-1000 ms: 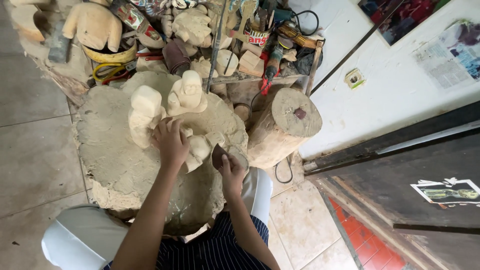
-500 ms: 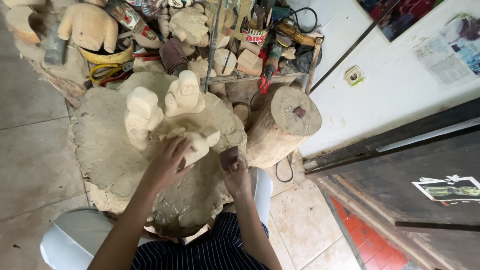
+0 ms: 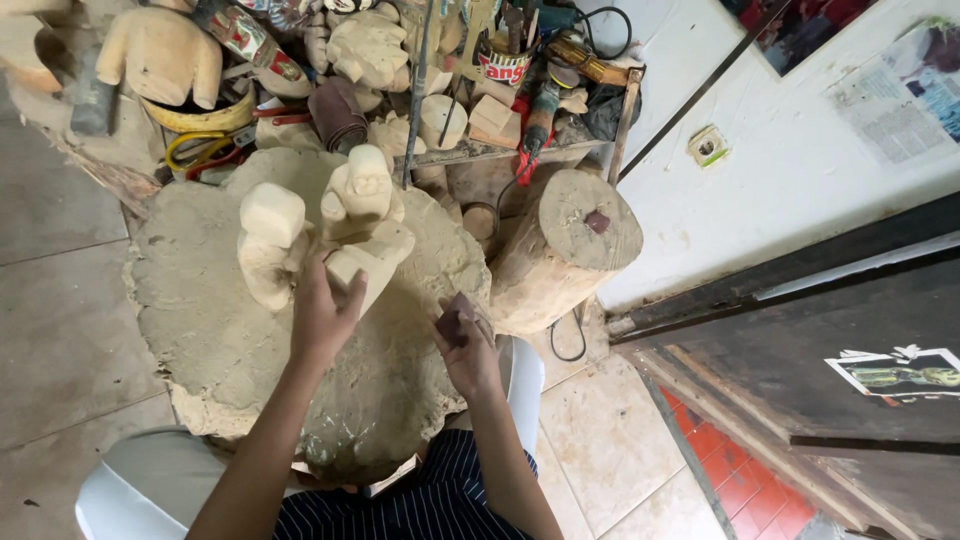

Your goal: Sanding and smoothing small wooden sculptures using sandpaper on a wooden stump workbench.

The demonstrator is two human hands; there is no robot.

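A large, rough slab of dusty stump (image 3: 200, 330) serves as the work surface, occupying the centre left of the view. Beyond its far edge runs a cluttered rack (image 3: 470, 150) of tools and pale carved blanks. A cut log (image 3: 565, 245) stands just off the slab's right edge. Two finished pale wooden figures (image 3: 275, 240) stand upright near the slab's far edge, side by side. The smaller carved wooden piece (image 3: 375, 262) lies tilted just in front of them, touching the right-hand figure. The left hand (image 3: 322, 315) is closed on the near end of this piece, fingers wrapped over it. The right hand (image 3: 468, 345) sits near the slab's right edge, well apart from the piece, clamped on a small dark sanding pad (image 3: 455, 318).
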